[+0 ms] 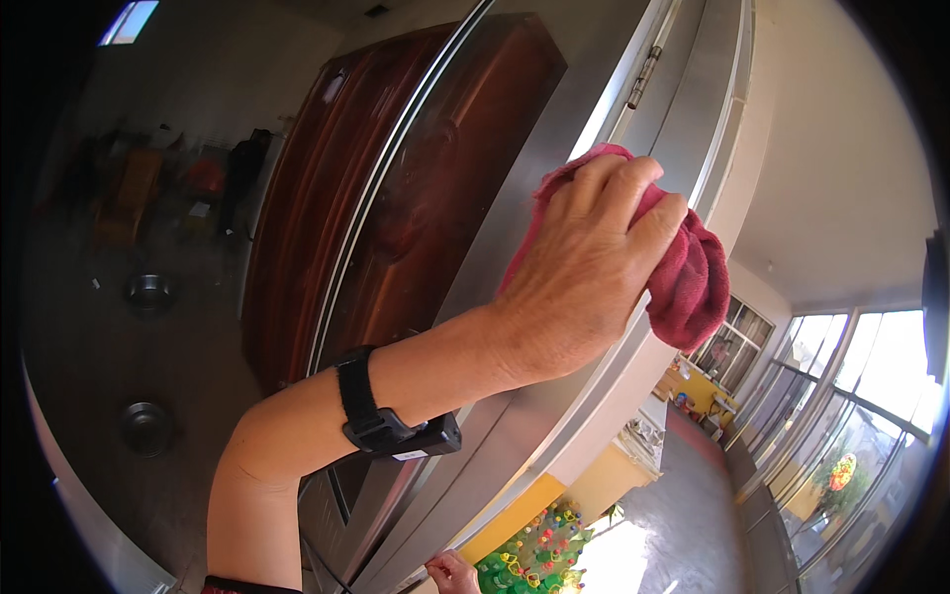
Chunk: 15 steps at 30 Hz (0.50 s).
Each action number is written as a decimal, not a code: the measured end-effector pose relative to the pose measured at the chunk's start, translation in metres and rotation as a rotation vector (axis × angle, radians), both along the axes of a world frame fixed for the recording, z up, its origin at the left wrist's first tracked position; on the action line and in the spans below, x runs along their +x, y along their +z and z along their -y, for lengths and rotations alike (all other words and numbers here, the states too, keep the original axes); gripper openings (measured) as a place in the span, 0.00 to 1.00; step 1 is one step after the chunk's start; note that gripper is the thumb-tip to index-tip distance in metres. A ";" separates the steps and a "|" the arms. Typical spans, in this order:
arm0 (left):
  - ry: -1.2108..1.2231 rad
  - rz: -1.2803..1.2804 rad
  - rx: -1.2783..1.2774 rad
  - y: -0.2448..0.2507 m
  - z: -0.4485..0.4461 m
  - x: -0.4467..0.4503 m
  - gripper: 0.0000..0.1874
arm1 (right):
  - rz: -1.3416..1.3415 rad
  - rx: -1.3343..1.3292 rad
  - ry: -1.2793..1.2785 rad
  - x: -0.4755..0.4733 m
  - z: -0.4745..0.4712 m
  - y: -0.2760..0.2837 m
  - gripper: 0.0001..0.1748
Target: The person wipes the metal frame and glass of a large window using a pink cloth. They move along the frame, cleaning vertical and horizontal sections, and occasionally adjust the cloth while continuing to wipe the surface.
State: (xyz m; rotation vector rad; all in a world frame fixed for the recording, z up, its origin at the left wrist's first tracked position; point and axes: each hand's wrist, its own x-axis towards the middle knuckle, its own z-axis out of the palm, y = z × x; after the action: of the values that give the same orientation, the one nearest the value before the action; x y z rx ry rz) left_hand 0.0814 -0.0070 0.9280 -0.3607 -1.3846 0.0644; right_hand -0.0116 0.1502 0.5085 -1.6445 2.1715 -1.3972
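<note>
My left hand [586, 267] presses a crumpled dark-pink cloth [690, 275] against a metal door frame [512, 200]. The fingers are bent over the cloth, and one loose fold hangs past the frame's edge. A black strap [360, 393] with a small black device [438, 436] circles my left forearm. At the bottom edge of the view, my right hand [453, 573] is partly cut off. Its bent fingers are by the lower edge of the frame; whether they grip it cannot be told. Above the cloth, a metal hinge [644, 78] joins the frame parts.
A reddish-brown wooden door panel [460, 141] stands left of the frame. Two metal bowls [148, 291] show in the dark area farther left. Several green plastic bottles [531, 553] with coloured caps are below right. Tall windows [839, 408] line the far right, beside a grey floor [690, 475].
</note>
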 end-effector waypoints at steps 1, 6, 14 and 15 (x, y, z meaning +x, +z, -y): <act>-0.014 0.020 -0.022 0.009 -0.013 -0.011 0.31 | 0.004 -0.016 0.009 -0.003 0.000 -0.003 0.02; 0.374 -0.131 -0.046 0.074 -0.023 -0.037 0.34 | 0.017 -0.071 0.068 -0.016 0.003 -0.015 0.02; 0.323 0.010 0.170 0.213 -0.034 -0.043 0.19 | 0.029 -0.078 0.120 -0.036 0.004 -0.029 0.02; 0.366 0.007 0.175 0.226 -0.035 -0.043 0.19 | 0.033 -0.085 0.116 -0.038 0.005 -0.031 0.02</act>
State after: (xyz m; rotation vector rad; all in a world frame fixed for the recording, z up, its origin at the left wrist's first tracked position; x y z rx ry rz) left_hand 0.0380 0.0276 1.1537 0.0411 -1.4380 0.2420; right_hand -0.0500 0.1457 0.4777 -1.7323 1.9902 -1.4922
